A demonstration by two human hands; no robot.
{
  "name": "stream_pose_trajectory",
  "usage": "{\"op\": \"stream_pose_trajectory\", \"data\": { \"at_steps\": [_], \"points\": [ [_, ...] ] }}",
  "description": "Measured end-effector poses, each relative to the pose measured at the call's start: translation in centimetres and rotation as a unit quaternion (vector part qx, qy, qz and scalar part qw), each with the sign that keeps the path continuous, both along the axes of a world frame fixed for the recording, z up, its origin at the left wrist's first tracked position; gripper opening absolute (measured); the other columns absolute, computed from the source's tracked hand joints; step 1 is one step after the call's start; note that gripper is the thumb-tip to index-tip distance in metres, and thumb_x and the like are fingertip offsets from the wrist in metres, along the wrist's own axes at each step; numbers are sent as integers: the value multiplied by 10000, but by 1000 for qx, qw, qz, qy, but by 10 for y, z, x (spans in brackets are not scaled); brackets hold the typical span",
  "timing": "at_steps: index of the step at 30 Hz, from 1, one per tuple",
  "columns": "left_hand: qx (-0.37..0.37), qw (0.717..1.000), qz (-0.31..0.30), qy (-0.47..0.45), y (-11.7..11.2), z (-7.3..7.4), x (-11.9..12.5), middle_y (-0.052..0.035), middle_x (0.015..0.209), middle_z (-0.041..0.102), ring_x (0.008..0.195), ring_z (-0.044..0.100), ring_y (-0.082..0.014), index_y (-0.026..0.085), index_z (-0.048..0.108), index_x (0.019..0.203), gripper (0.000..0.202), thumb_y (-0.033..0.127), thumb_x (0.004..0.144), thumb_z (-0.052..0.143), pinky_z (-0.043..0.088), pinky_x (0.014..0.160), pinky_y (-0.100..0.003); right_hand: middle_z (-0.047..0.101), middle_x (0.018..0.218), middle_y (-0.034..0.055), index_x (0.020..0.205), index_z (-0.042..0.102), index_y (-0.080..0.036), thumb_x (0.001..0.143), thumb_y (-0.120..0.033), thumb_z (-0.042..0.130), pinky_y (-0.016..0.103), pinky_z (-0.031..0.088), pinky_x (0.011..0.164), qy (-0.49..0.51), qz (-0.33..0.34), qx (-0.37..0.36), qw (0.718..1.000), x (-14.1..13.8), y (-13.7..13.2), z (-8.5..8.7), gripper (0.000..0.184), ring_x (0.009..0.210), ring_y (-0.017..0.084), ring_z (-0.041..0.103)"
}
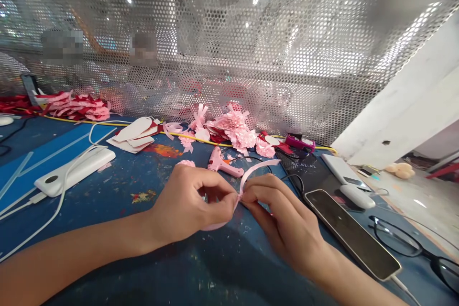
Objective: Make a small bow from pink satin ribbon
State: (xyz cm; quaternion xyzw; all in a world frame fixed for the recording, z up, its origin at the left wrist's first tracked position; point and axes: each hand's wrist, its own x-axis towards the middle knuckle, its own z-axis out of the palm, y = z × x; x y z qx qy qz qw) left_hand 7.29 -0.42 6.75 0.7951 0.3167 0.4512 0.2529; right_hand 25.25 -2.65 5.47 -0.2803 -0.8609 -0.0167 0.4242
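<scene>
A narrow pink ribbon (258, 166) is pinched between my two hands above the blue table. My left hand (199, 201) has thumb and forefinger closed on it, and part of the ribbon hangs below that hand. Close beside it, my right hand (283, 217) grips the ribbon with its fingertips, and a free end curves up and to the right. What lies inside the curled fingers is mostly hidden. Just behind the hands, a pink glue gun (223, 165) lies on the table. A small pink ruffled piece (186, 163) shows behind my left hand.
Pink and red ribbon flowers (234, 126) are heaped against a perforated metal screen (229, 48). White card pieces (134, 134) lie left of them. A white power strip (77, 172) with cables is at left. At right are a phone (353, 232) and glasses (398, 239).
</scene>
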Motion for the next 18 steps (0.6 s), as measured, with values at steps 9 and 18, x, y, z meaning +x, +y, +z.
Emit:
{"op": "stream_pose_trajectory", "data": {
  "at_steps": [9, 18],
  "points": [
    [204, 976, 76, 28, -6, -7, 3, 44, 476, 623, 421, 545, -71, 171, 634, 561, 162, 101, 698, 582, 416, 477, -191, 583, 863, 99, 999, 526, -120, 818, -1, 488, 303, 483, 658, -75, -70, 114, 988, -4, -8, -3, 220, 762, 173, 545],
    [73, 997, 14, 7, -2, -7, 3, 37, 523, 659, 441, 579, -83, 171, 656, 631, 142, 116, 732, 573, 458, 464, -175, 571, 862, 92, 983, 505, -147, 829, -15, 406, 315, 492, 675, -98, -67, 107, 987, -4, -7, -2, 226, 759, 176, 528]
  ]
}}
